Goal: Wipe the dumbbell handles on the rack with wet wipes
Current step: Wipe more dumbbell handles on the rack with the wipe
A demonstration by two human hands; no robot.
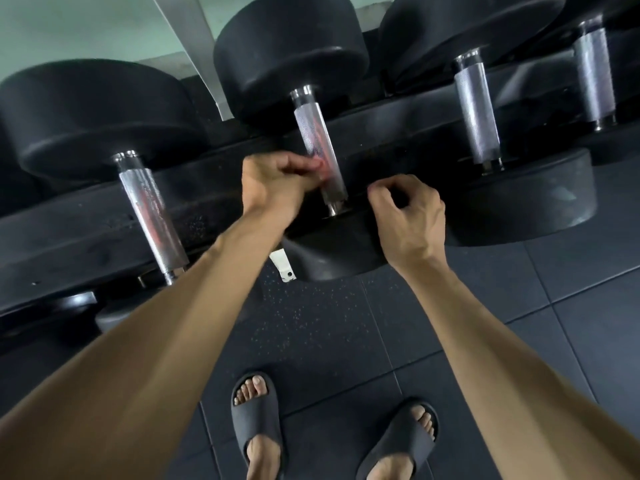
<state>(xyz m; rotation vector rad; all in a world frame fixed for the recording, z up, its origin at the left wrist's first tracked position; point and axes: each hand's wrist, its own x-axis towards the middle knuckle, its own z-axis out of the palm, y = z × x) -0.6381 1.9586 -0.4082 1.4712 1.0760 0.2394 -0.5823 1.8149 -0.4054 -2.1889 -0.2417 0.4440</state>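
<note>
I look down at a black rack (398, 126) holding dumbbells side by side, each with its long axis running from the far head near the wall toward me. The middle handle (317, 143) is a knurled steel bar that slants from upper left, where it leaves the big black head (291, 57), down to lower right, where it meets the near head (332, 251). It lies between my two hands, at the centre of the rack.

My left hand (273, 185) is curled with its fingertips against the left side of that handle's lower part. I cannot tell whether it pinches a wipe; no cloth shows clearly there, only a reddish blur on the metal. My right hand (405, 216) hovers just right of the handle's near end, fingers loosely curled, thumb and forefinger close together, holding nothing I can make out and not touching the bar.

To the left, another handle (152, 213) slants the same way, its far end under a wide head (90, 112). To the right, two more handles (476, 112) (594, 77) stand closer to upright in view.

A white tag (284, 268) hangs at the rack's front edge. Below, my feet in dark slides (258, 431) stand on grey floor tiles (571, 306).
</note>
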